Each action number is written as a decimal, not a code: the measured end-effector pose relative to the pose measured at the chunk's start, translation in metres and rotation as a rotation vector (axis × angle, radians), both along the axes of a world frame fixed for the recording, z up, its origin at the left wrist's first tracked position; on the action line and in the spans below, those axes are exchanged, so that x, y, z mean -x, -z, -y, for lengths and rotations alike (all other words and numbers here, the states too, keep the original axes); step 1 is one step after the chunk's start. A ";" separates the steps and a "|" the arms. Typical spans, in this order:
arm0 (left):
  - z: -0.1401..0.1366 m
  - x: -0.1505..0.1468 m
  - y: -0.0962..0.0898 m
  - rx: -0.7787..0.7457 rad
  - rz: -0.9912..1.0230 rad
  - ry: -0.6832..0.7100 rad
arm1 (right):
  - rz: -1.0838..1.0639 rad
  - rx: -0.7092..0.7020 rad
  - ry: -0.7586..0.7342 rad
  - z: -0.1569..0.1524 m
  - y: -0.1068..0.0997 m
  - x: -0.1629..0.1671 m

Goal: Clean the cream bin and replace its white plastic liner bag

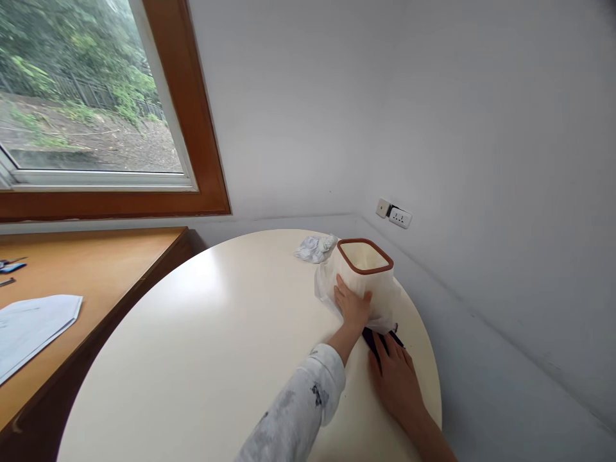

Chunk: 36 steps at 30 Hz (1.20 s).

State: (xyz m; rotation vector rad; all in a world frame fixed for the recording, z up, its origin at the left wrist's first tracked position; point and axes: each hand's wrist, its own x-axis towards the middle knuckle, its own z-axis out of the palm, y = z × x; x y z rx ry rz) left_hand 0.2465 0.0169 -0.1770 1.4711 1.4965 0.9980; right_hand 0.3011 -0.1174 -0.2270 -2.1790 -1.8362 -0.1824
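Note:
A white trash bin (380, 285) with a brown rounded-square rim (366, 270) stands on the round table, with a thin translucent plastic bag around its lower outside. My left hand (353, 305) lies against the bin's near side, fingers spread over the bag. Just in front of the bin, my right hand (395, 375) rests low on the table, its fingers stretched out over a dark flat item (370, 340). That item is partly covered by the hand and the bin, so its kind cannot be made out.
A crumpled whitish plastic bag (315, 248) lies behind the bin on the cream round table (231, 340). To the left, a wooden desk (120, 253) holds papers (36, 327) and small tools. A wall socket (400, 217) and a window (91, 96) are beyond.

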 end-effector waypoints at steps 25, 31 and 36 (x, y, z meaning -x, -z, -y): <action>0.068 0.333 -0.016 -0.415 -0.937 0.843 | -0.002 -0.044 -0.664 -0.027 -0.056 0.073; 0.079 0.342 0.008 -0.437 -0.976 0.758 | -0.010 0.276 -0.784 -0.054 -0.036 0.111; 0.079 0.342 0.007 -0.454 -0.982 0.744 | -0.051 0.302 -0.755 -0.055 -0.028 0.113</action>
